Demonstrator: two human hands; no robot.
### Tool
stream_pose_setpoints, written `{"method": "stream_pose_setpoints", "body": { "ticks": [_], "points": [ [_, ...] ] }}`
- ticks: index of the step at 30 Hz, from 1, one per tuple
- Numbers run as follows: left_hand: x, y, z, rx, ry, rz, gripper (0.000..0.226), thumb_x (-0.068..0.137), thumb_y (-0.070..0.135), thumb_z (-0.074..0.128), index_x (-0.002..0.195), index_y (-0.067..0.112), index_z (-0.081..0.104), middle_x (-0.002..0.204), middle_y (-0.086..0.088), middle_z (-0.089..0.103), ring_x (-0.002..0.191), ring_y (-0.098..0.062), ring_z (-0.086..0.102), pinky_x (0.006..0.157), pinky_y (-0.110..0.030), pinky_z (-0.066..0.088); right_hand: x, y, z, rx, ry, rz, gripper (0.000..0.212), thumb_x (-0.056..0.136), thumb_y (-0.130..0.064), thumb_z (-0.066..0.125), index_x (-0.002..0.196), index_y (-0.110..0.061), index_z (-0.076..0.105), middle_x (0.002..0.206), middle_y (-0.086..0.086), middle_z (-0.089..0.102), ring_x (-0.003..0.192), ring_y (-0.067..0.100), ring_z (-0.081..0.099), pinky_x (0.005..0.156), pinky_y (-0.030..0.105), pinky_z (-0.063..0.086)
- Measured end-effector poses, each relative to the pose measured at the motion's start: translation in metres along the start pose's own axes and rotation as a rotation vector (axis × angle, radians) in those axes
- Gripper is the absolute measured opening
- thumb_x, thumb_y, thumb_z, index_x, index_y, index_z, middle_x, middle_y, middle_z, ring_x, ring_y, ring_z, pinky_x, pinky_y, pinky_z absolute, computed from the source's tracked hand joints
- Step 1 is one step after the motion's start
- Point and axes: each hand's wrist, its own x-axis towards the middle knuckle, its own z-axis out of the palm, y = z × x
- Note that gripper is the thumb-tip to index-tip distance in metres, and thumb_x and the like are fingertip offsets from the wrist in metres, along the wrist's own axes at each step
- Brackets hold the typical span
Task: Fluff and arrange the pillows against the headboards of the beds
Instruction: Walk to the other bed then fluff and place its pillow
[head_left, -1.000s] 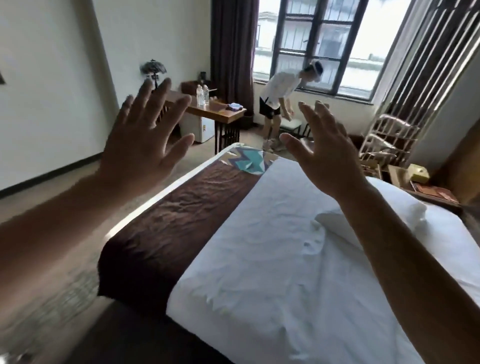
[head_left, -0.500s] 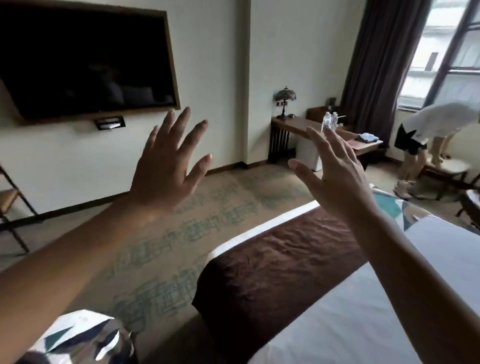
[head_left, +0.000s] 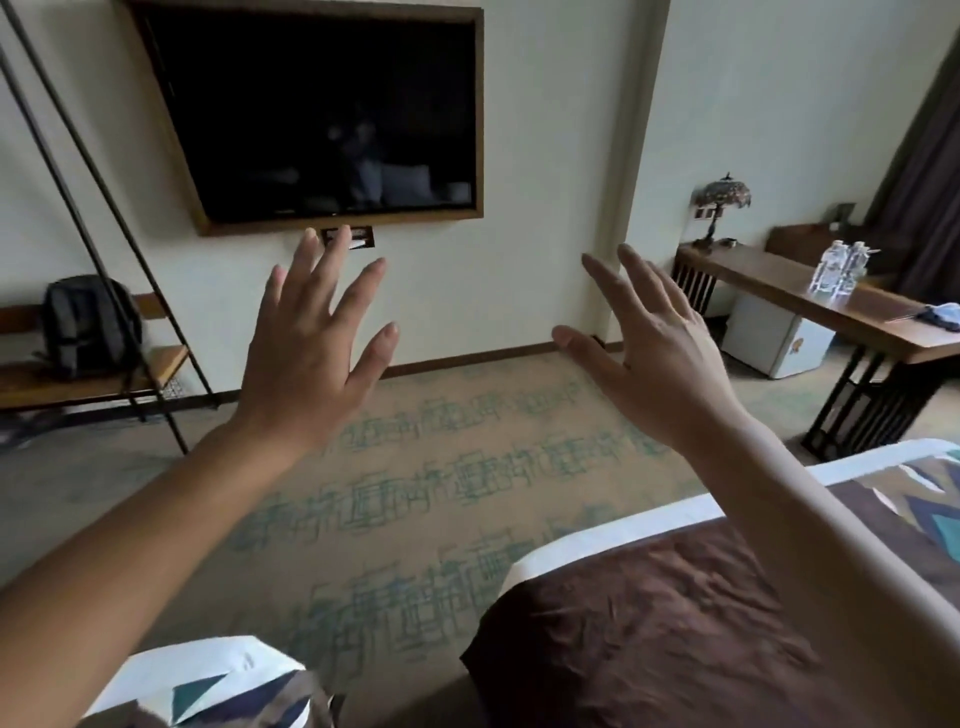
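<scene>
My left hand (head_left: 311, 343) is raised in front of me with fingers spread, holding nothing. My right hand (head_left: 660, 358) is raised beside it, fingers straight and apart, also empty. Below the right arm lies the foot of a bed (head_left: 597, 530) with a white edge and a brown runner (head_left: 649, 639) with a patterned end. The corner of a second bed (head_left: 208, 680) with the same patterned runner shows at the bottom left. No pillow or headboard is in view.
A wall-mounted television (head_left: 322, 114) faces me. A backpack (head_left: 88, 327) sits on a bench with a metal frame at the left. A wooden desk (head_left: 810, 296) with a lamp (head_left: 722, 208), water bottles (head_left: 839, 267) and a small fridge (head_left: 774, 338) stands at the right. Patterned carpet (head_left: 441, 467) lies between the beds.
My view has swung left, away from the bed's pillow and the window toward the television wall. Both hands stay raised and spread.
</scene>
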Motion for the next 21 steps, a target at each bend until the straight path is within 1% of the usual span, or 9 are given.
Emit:
{"method": "stream_pose_setpoints", "body": {
  "ticks": [5, 8, 12, 16, 21],
  "points": [
    [0.036, -0.087, 0.053, 0.020, -0.007, -0.054, 0.063, 0.107, 0.053, 0.030, 0.157, 0.017, 0.043, 0.174, -0.012, 0.018, 0.162, -0.035, 0.010, 0.126, -0.064, 0.016, 0.085, -0.019, 0.063, -0.017, 0.008, -0.029, 0.078, 0.094, -0.076, 0.035, 0.161, -0.041, 0.017, 0.172, -0.004, 0.010, 0.159, 0.021, 0.009, 0.125, 0.047, 0.018],
    [0.064, -0.143, 0.080, 0.013, 0.002, -0.045, 0.063, 0.108, 0.053, 0.029, 0.158, 0.017, 0.042, 0.174, -0.012, 0.017, 0.162, -0.034, 0.009, 0.127, -0.064, 0.016, 0.141, -0.039, 0.100, -0.022, 0.007, -0.032, 0.077, 0.095, -0.074, 0.034, 0.162, -0.041, 0.015, 0.173, -0.004, 0.007, 0.159, 0.020, 0.006, 0.125, 0.044, 0.015],
    [0.107, -0.206, 0.109, -0.017, 0.024, -0.034, 0.061, 0.108, 0.051, 0.031, 0.159, 0.018, 0.040, 0.174, -0.009, 0.016, 0.163, -0.029, 0.004, 0.129, -0.060, 0.012, 0.195, -0.053, 0.149, -0.035, -0.008, -0.043, 0.075, 0.097, -0.073, 0.033, 0.162, -0.041, 0.013, 0.173, -0.008, 0.004, 0.159, 0.018, 0.003, 0.125, 0.043, 0.013],
    [0.147, -0.242, 0.142, -0.083, 0.103, -0.014, 0.055, 0.109, 0.042, 0.039, 0.156, 0.014, 0.046, 0.174, -0.010, 0.018, 0.163, -0.029, 0.005, 0.129, -0.060, 0.014, 0.239, -0.045, 0.184, -0.051, -0.005, -0.013, 0.075, 0.097, -0.076, 0.028, 0.162, -0.042, 0.011, 0.172, -0.011, 0.003, 0.159, 0.016, 0.002, 0.125, 0.043, 0.013],
    [0.193, -0.265, 0.203, -0.116, 0.099, 0.035, 0.057, 0.109, 0.046, 0.035, 0.155, 0.016, 0.047, 0.174, -0.010, 0.017, 0.163, -0.031, 0.005, 0.128, -0.063, 0.012, 0.290, -0.023, 0.216, -0.067, 0.034, 0.033, 0.075, 0.097, -0.076, 0.028, 0.162, -0.042, 0.011, 0.173, -0.009, 0.003, 0.160, 0.017, 0.003, 0.125, 0.043, 0.014]
  ]
}}
